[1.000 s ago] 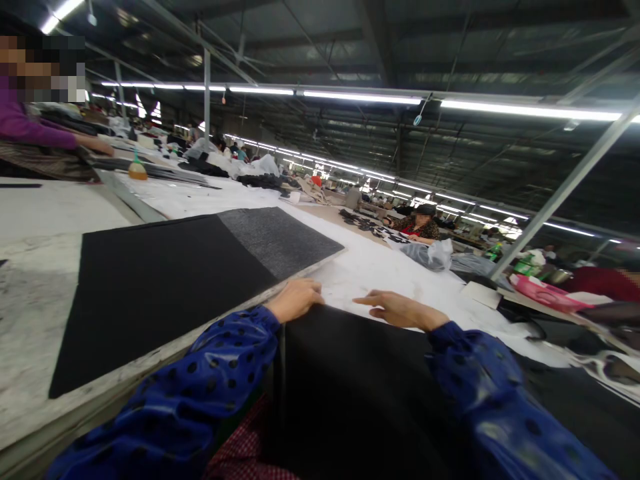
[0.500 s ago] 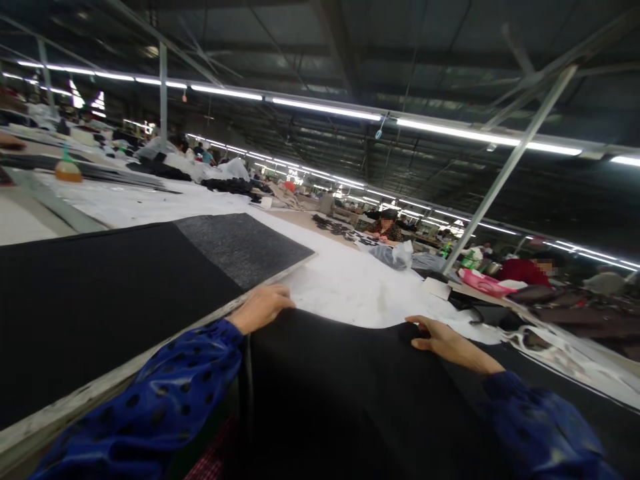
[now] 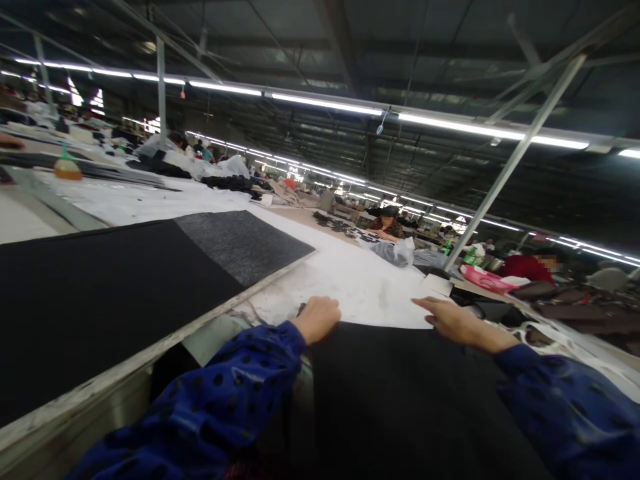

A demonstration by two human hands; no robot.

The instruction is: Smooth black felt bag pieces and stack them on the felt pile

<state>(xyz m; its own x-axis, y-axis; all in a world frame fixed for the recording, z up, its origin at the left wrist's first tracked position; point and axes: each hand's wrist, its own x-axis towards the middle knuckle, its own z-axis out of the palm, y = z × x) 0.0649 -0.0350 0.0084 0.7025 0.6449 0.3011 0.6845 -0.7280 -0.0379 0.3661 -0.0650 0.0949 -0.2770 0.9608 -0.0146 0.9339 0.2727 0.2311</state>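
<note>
A large sheet of black fabric lies in front of me over a white-covered table. My left hand is closed on the sheet's far left edge. My right hand rests on the far right edge, fingers stretched out and lying flat on the cloth. Both arms wear blue sleeves with dark dots. To my left a second black fabric sheet lies flat on a separate board, with a grey panel at its far end.
An orange-bottomed bottle stands far left. Piles of dark and white cloth lie further back. A pink tray and a plastic bag sit at right. Other people work at distant tables. A slanted metal pole rises at right.
Both hands have pushed the black sheet's far edge forward over the white table. My right hand went from gripping the edge to lying flat on it. The camera turned right.
</note>
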